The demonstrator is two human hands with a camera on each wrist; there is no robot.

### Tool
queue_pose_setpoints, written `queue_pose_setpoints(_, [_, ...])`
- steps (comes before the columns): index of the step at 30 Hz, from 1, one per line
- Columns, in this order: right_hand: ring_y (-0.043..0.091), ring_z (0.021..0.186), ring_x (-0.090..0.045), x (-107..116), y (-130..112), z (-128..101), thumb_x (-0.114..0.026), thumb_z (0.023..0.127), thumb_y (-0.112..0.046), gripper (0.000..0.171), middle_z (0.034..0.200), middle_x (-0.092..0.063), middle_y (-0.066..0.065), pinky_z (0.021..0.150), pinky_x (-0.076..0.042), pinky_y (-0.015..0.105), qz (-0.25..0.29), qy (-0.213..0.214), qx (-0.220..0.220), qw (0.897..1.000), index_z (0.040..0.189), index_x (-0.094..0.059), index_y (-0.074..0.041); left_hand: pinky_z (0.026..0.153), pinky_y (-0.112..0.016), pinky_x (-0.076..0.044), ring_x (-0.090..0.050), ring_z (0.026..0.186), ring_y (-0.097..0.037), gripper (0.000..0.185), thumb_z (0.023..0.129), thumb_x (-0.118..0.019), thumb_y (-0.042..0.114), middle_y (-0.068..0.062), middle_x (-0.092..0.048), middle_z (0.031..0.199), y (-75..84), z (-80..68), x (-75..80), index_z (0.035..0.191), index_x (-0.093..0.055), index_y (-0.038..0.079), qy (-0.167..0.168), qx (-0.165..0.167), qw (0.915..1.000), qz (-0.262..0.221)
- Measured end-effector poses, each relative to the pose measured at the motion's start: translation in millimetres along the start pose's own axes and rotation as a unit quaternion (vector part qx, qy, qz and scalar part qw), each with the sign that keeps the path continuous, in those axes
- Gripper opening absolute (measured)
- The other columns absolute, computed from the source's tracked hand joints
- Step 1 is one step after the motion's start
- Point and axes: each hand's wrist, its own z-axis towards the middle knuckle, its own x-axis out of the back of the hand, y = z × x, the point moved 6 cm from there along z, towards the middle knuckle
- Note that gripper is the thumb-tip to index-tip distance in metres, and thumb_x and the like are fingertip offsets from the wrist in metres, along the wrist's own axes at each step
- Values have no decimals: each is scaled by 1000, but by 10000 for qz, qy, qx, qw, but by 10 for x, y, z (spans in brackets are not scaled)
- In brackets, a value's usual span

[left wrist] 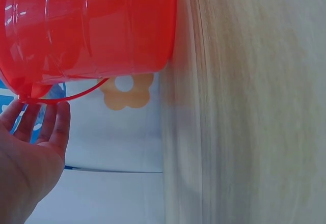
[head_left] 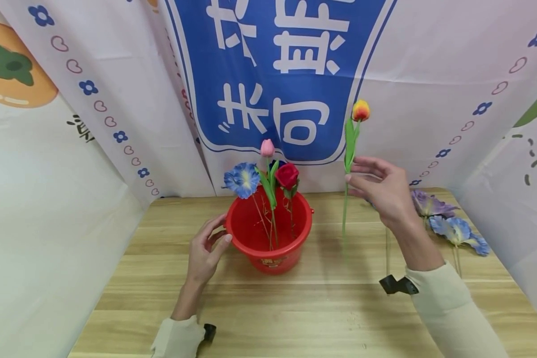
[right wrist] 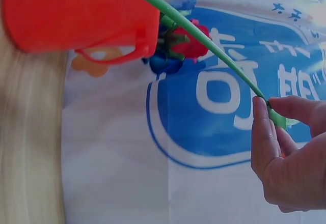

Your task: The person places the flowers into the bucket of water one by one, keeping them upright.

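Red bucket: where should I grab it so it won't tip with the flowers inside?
Probably best by the rim, from the side. The bucket stands upright on the table, and three flowers stick up out of its open top, so reaching from above would bump them. The left hand already touches its left wall near the rim.

Both arms are covered by long sleeves of a pale cream fabric, the left sleeve [head_left: 175,339] and the right sleeve [head_left: 452,308] each ending at the wrist in a plain cuff. A small black device is strapped at each wrist: the left device [head_left: 209,332] is seen just beside the cuff, and the right device [head_left: 398,285] juts out as a blocky black clip. The left hand [head_left: 204,251] and the right hand [head_left: 382,191] are bare, with no rings or gloves to be seen.
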Motion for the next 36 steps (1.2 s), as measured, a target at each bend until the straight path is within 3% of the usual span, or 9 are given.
queue_pose_setpoints(15, [14,102,-77,-452,-219,104,-78,96,-4,48,121,-69,6,83,-68,35,-213,-155,254,9993,142,-63,-2,107,-22,-56,-62,133,-10,56,94,-69,-11,-29,-57,149,46,-10,-47,149,-57,-6,24,-122,9996,-268])
queue_pose_setpoints(26, [19,102,-77,-697,-350,190,-77,97,-4,44,121,-69,8,81,-68,33,-65,-141,621,9980,139,-66,-3,105,-20,-57,-63,132,-11,57,92,-72,-10,-25,-59,149,55,-9,-36,148,-60,-3,43,-243,9997,-84])
queue_pose_setpoints(36, [20,100,-77,-938,-330,244,-77,97,-4,43,123,-72,13,78,-68,32,102,-212,841,9962,139,-67,-5,106,-20,-56,-63,132,-10,57,92,-72,-10,-26,-60,148,55,-4,-38,147,-60,-3,-16,-294,9996,-46])
